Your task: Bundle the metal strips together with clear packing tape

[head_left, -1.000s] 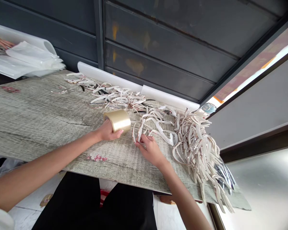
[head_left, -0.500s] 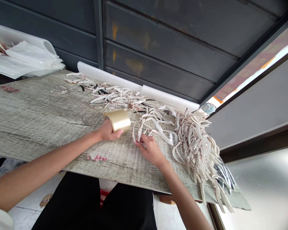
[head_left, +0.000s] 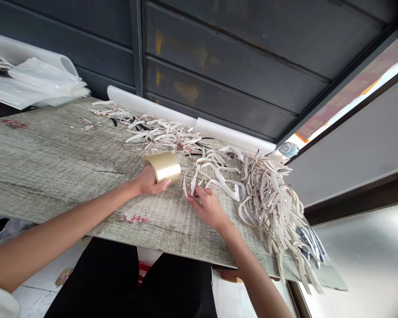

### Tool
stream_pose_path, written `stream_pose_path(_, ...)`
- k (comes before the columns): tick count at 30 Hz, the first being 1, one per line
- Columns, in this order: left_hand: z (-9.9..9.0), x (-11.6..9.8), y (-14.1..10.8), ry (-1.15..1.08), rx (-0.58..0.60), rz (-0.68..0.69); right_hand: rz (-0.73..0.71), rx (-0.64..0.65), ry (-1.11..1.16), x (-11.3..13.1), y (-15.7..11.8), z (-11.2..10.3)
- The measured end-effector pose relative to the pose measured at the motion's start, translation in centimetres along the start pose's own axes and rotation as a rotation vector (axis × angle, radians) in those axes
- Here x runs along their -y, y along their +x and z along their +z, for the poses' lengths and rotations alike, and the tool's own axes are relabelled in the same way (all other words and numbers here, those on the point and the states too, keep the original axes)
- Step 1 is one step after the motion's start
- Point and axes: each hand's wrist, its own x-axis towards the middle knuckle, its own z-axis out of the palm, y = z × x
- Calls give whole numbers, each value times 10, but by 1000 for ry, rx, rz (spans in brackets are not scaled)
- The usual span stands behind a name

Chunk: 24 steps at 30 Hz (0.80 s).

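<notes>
My left hand (head_left: pixel 150 181) grips a wide roll of clear yellowish tape (head_left: pixel 167 167), its fingers inside the core and the thumb along the lower edge. To the right, my right hand (head_left: pixel 206 204) pinches curved strips (head_left: pixel 193 182), white with a shiny rose-gold side, just above the tabletop. More loose strips (head_left: pixel 220 174) lie right beyond its fingers. A short gap separates the tape roll from the strips I hold. The fingertips of my left hand are hidden inside the roll.
A large heap of white and metallic strips (head_left: pixel 272 203) hangs over the table's right end. Scattered strips (head_left: pixel 162 132) lie along the back, before white rolled sheets (head_left: pixel 152 106) and a dark panelled wall (head_left: pixel 219 57). Clear plastic bags (head_left: pixel 43 79) sit at the far left.
Another person's hand at the far left edge has gone out of view, uncovering metallic strips there. My own hands have barely moved.
</notes>
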Motion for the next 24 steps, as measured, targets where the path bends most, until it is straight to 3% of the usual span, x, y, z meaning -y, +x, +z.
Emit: stream_pose_path(24,1,3,0,-32,2,-13,-24,-9,-12,-1,0,-1)
